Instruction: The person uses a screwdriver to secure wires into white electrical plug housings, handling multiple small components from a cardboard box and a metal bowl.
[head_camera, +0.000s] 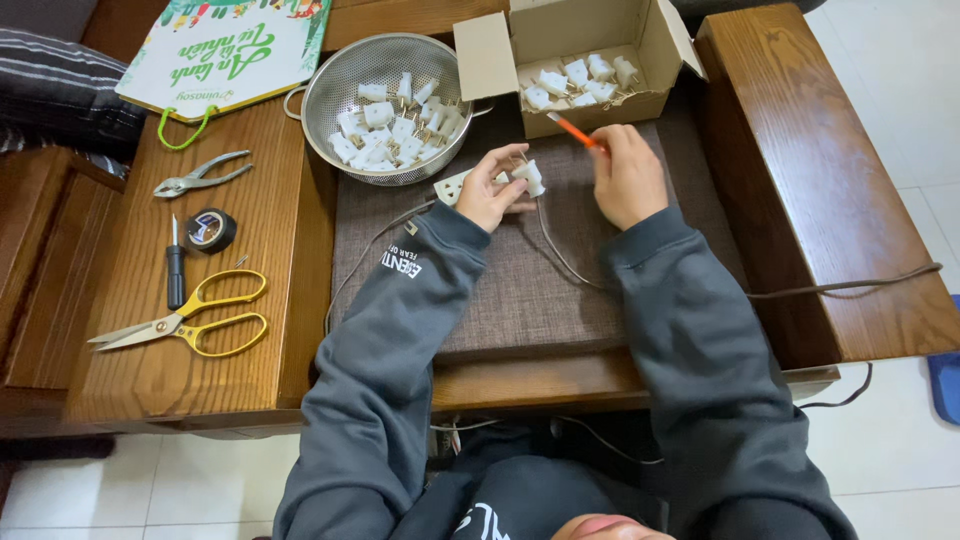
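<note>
Two hands meet over the brown cushion (520, 290) on the wooden counter (180, 340). The left hand (487, 195) has its grip closed on a white plug (531, 177), wired and held just beside a white power strip (452, 187); the right hand (625, 172) pinches an orange-handled screwdriver (572, 130) angled toward a cardboard box (560, 45) of more plugs. Judged risks: the tip could slip off the small plug into the left fingers, and the trailing cable (560, 255) could snag a sleeve and tug the plug loose.

Single head view, steep downward, close over wooden table (200, 330)
</note>
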